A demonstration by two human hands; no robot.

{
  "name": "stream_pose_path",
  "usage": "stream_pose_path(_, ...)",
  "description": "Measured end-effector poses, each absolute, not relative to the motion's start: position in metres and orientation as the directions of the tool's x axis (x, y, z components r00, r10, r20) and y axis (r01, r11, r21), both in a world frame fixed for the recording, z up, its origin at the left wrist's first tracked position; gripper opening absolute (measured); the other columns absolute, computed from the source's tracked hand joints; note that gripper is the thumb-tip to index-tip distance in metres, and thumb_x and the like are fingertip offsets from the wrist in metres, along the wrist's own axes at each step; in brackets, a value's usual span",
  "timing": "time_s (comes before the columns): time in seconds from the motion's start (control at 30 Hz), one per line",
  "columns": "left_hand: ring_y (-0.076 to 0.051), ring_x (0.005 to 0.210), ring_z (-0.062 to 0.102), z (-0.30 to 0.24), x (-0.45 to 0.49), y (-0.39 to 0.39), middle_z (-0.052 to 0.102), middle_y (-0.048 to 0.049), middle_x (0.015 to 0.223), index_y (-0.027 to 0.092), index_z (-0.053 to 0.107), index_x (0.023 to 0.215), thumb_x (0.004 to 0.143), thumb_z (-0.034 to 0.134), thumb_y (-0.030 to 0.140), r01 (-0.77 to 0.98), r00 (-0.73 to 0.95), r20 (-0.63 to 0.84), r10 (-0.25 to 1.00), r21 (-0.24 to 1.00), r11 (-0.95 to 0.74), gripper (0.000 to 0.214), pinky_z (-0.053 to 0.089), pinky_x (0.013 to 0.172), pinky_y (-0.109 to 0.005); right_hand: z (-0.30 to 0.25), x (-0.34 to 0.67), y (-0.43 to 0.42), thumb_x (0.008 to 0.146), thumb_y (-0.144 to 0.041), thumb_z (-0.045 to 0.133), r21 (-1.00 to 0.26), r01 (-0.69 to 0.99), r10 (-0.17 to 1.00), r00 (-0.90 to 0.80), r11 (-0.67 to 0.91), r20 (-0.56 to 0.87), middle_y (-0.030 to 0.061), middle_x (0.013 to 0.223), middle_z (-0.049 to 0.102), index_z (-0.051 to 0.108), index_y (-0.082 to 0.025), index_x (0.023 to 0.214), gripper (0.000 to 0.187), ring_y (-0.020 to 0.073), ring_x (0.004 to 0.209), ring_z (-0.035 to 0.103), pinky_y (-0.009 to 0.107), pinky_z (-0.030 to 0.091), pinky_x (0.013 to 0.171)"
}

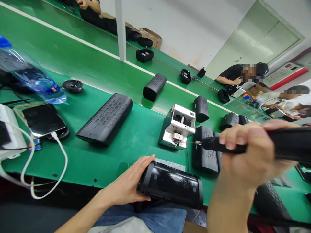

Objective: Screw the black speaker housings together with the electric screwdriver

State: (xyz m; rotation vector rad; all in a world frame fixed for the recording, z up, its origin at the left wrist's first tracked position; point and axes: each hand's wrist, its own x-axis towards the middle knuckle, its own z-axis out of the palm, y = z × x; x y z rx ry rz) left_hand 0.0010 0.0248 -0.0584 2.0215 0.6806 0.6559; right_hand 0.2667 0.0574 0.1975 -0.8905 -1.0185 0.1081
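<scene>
My left hand (138,179) grips the left end of a black speaker (173,184), which lies tilted at the front edge of the green table, its glossy perforated face up. In my right hand (252,150) is a black electric screwdriver (213,144), held level with the fingers wrapped around its body. The thin bit points left and its tip is at the front of a silver screw feeder (178,127); whether a screw sits on it is too small to tell. Another black speaker (205,152) lies behind the screwdriver, partly covered by it.
To the left lie a textured speaker (105,119), a round speaker driver (73,85), a water bottle (36,77) and a phone (45,119) with a white cable. More speakers (155,86) stand along the green belt. Several people (233,76) sit across at the far right.
</scene>
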Motion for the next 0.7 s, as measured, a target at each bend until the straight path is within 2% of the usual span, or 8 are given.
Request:
stream_pose_path(0.1,-0.049,0.171,0.047,-0.059,0.001,0.025,0.043,-0.0183,0.184,0.046,0.005,0.188,0.072,0.115,0.013,0.214,0.705,0.198,0.681,0.856,-0.470,0.164,0.047,0.140,-0.071,0.184,0.250,0.073,0.081,-0.014,0.080,-0.716,0.274,0.507,0.550,0.642,0.664,-0.0115,0.061,0.057,0.064,-0.027,0.090,0.022,0.0129,0.044,0.049,0.030,0.046,0.046)
stream_pose_path(0.23,-0.049,0.172,0.047,-0.060,0.002,0.024,0.041,-0.0175,0.187,0.045,0.006,0.189,0.074,0.113,0.015,0.227,0.703,0.182,0.688,0.859,-0.459,0.160,0.047,0.141,-0.070,0.173,0.251,0.088,0.089,-0.020,0.084,-0.758,0.289,0.568,0.521,0.585,0.637,-0.0102,0.059,0.058,0.067,-0.024,0.093,0.017,0.0152,0.045,0.056,0.031,0.051,0.049)
stream_pose_path(0.57,-0.047,0.171,0.047,-0.056,0.003,0.025,0.042,-0.0162,0.184,0.048,0.004,0.187,0.071,0.113,0.005,0.202,0.704,0.184,0.686,0.874,-0.442,0.164,0.047,0.141,-0.069,0.174,0.253,0.082,0.089,-0.025,0.086,-0.803,0.274,0.604,0.543,0.529,0.584,-0.0100,0.058,0.056,0.069,-0.023,0.095,0.017,0.0146,0.044,0.051,0.031,0.048,0.048)
stream_pose_path(0.7,-0.048,0.171,0.047,-0.056,0.002,0.024,0.043,-0.0172,0.183,0.047,0.005,0.188,0.074,0.111,0.007,0.206,0.705,0.186,0.685,0.870,-0.449,0.160,0.048,0.140,-0.071,0.185,0.260,0.061,0.080,-0.019,0.084,-0.816,0.258,0.586,0.588,0.517,0.557,-0.0103,0.058,0.054,0.070,-0.024,0.092,0.019,0.0135,0.043,0.047,0.029,0.043,0.046)
